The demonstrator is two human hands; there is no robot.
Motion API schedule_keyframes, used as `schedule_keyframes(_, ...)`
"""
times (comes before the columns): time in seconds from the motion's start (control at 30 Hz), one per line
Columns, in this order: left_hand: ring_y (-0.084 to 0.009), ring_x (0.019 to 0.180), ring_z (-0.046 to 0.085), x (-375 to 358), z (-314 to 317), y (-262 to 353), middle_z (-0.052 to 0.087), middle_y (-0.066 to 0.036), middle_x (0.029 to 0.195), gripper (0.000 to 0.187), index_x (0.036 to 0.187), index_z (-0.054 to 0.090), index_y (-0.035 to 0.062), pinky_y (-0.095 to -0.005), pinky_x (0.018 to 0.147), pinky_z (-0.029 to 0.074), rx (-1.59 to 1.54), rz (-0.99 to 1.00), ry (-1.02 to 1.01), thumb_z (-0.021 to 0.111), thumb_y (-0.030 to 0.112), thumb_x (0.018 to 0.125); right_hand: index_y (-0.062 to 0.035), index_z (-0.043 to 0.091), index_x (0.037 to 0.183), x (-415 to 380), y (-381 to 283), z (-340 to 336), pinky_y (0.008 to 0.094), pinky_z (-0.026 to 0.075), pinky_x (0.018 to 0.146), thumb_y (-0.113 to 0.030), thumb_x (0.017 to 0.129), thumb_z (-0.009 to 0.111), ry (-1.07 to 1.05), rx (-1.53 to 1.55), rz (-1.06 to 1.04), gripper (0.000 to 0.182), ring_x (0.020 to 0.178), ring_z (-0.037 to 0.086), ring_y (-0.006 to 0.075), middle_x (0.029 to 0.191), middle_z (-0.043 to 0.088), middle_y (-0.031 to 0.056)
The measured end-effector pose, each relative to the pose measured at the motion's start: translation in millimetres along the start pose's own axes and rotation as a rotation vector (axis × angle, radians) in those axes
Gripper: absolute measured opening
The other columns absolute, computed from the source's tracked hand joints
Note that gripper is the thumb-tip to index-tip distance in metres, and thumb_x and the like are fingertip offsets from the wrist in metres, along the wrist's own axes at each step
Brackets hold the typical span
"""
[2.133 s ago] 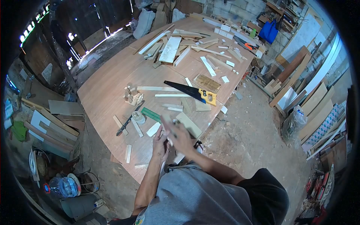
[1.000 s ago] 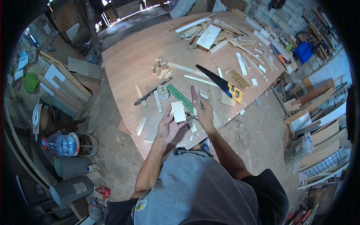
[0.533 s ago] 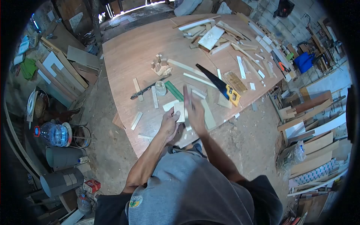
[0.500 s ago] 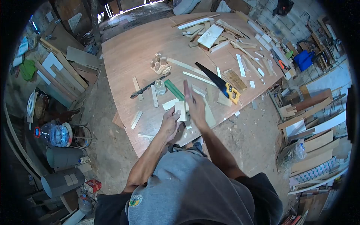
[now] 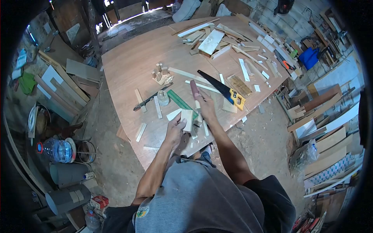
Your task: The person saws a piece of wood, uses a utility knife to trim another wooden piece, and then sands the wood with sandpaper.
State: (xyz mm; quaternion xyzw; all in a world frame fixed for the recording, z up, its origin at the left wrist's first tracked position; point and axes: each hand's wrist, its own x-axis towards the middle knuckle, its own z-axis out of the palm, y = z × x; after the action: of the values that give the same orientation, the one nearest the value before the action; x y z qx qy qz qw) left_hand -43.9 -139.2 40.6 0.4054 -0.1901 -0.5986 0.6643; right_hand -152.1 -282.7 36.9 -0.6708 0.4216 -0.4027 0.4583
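Observation:
My left hand (image 5: 175, 130) is closed on a small pale wooden board (image 5: 187, 120), thumb lying on its face, near the front edge of the table. In my right hand (image 5: 206, 105) is a narrow stick with a reddish-brown face (image 5: 194, 89), possibly a sanding stick, pointing away from me. The stick is to the right of the board; whether they touch is not clear. Just beyond both hands lies a green ruler-like strip (image 5: 179, 99). A glass jar (image 5: 163, 98) stands left of that strip. To the right rests a handsaw (image 5: 223, 87) with a yellow handle.
On the wooden table (image 5: 132, 64) are small upright wood pieces (image 5: 160, 73), a dark bar-like tool (image 5: 149, 100) and loose strips. A heap of offcuts (image 5: 211, 42) covers the far side. Boards lean at the right wall; a water bottle (image 5: 58, 150) stands at left.
My right hand and the stick have turned and shifted down and right relative to the board. The board is tilted a little differently in my left hand. The whole view has shifted slightly.

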Motion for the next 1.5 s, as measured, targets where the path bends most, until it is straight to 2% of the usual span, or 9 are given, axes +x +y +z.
schedule_keyframes(0.13, -0.0098, 0.063, 0.063, -2.5, -19.7, 25.9, 0.069, -0.008, 0.092, 0.037, 0.131, 0.059, -0.0006, -0.0176, 0.044, 0.044, 0.020, -0.003, 0.063, 0.061, 0.009, 0.096, 0.0037, 0.056, 0.136, -33.9, -42.4, -35.1, 0.0319, 0.040, 0.106, -0.025, 0.095, 0.061, -0.280, 0.144, 0.100, 0.050, 0.120, 0.057, 0.0226, 0.128, 0.063, 0.0169)
schedule_keyframes(0.27, -0.0065, 0.059, 0.053, -1.1, -28.1, 30.8, 0.064, -0.006, 0.083, 0.035, 0.124, 0.062, -0.0027, -0.0184, 0.042, 0.036, 0.120, -0.037, 0.091, 0.069, 0.015, 0.094, 0.0027, 0.056, 0.136, -78.1, -53.3, -31.7, 0.0341, 0.039, 0.106, -0.028, 0.094, 0.061, -0.415, 0.122, 0.102, 0.052, 0.121, 0.056, 0.0255, 0.126, 0.064, 0.0168)
schedule_keyframes(0.77, -0.0067, 0.053, 0.050, -9.2, -24.5, 25.3, 0.065, -0.005, 0.080, 0.032, 0.116, 0.064, -0.0056, -0.0197, 0.043, 0.038, -0.027, 0.028, 0.166, 0.068, 0.019, 0.095, 0.0030, 0.058, 0.134, -64.8, -51.7, -5.9, 0.0312, 0.044, 0.100, -0.032, 0.095, 0.061, -0.354, 0.084, 0.098, 0.053, 0.119, 0.059, 0.0241, 0.126, 0.066, 0.0185)
schedule_keyframes(0.97, -0.0089, 0.070, 0.064, -17.0, 0.6, 35.0, 0.069, -0.007, 0.091, 0.028, 0.121, 0.063, 0.0042, -0.0215, 0.056, 0.048, 0.505, 0.009, 0.157, 0.065, 0.017, 0.096, 0.0029, 0.057, 0.135, 0.5, -27.9, 10.4, 0.0312, 0.041, 0.103, -0.031, 0.095, 0.060, -0.217, 0.160, 0.192, 0.052, 0.119, 0.058, 0.0230, 0.130, 0.063, 0.0174)
schedule_keyframes(1.03, -0.0133, 0.082, 0.065, -6.1, -13.4, 28.1, 0.069, -0.006, 0.098, 0.029, 0.123, 0.061, 0.0029, -0.0242, 0.072, 0.051, 0.646, 0.447, 0.150, 0.063, 0.015, 0.096, 0.0037, 0.057, 0.136, -19.4, -38.9, -5.3, 0.0312, 0.038, 0.106, -0.029, 0.097, 0.058, -0.117, 0.347, 0.291, 0.050, 0.122, 0.056, 0.0233, 0.133, 0.062, 0.0164)
schedule_keyframes(1.07, -0.0154, 0.093, 0.064, -10.7, -16.3, 30.3, 0.068, -0.008, 0.105, 0.027, 0.121, 0.061, 0.0017, -0.0273, 0.084, 0.050, 0.564, 0.303, 0.146, 0.063, 0.012, 0.096, 0.0037, 0.057, 0.136, -28.1, -44.7, -8.3, 0.0312, 0.038, 0.106, -0.029, 0.097, 0.058, -0.132, 0.335, 0.291, 0.050, 0.122, 0.056, 0.0233, 0.133, 0.062, 0.0164)
schedule_keyframes(1.17, -0.0099, 0.085, 0.060, 5.7, -37.7, 8.4, 0.064, -0.004, 0.104, 0.027, 0.120, 0.062, 0.0025, -0.0207, 0.072, 0.047, 0.707, 0.547, 0.107, 0.065, 0.014, 0.096, 0.0041, 0.054, 0.138, -60.1, -51.8, -5.9, 0.0309, 0.036, 0.108, -0.025, 0.099, 0.055, -0.264, 0.315, 0.209, 0.049, 0.125, 0.053, 0.0224, 0.137, 0.059, 0.0172)
schedule_keyframes(1.3, -0.0190, 0.095, 0.066, -8.5, -4.1, 30.5, 0.067, -0.012, 0.105, 0.031, 0.121, 0.060, 0.0028, -0.0297, 0.083, 0.056, -0.064, 0.154, 0.229, 0.067, 0.002, 0.092, 0.0027, 0.049, 0.142, -66.0, -39.0, -0.1, 0.0316, 0.031, 0.112, -0.024, 0.100, 0.052, -0.283, 0.332, 0.171, 0.050, 0.133, 0.047, 0.0241, 0.143, 0.052, 0.0193)
schedule_keyframes(1.5, -0.0173, 0.086, 0.068, -12.6, -2.2, 34.1, 0.068, -0.011, 0.103, 0.025, 0.114, 0.060, 0.0024, -0.0278, 0.072, 0.059, -0.094, -0.054, 0.149, 0.070, 0.003, 0.090, 0.0019, 0.049, 0.143, -68.6, -38.1, -3.0, 0.0321, 0.031, 0.113, -0.025, 0.100, 0.050, -0.230, 0.341, 0.152, 0.050, 0.134, 0.046, 0.0255, 0.143, 0.052, 0.0206)
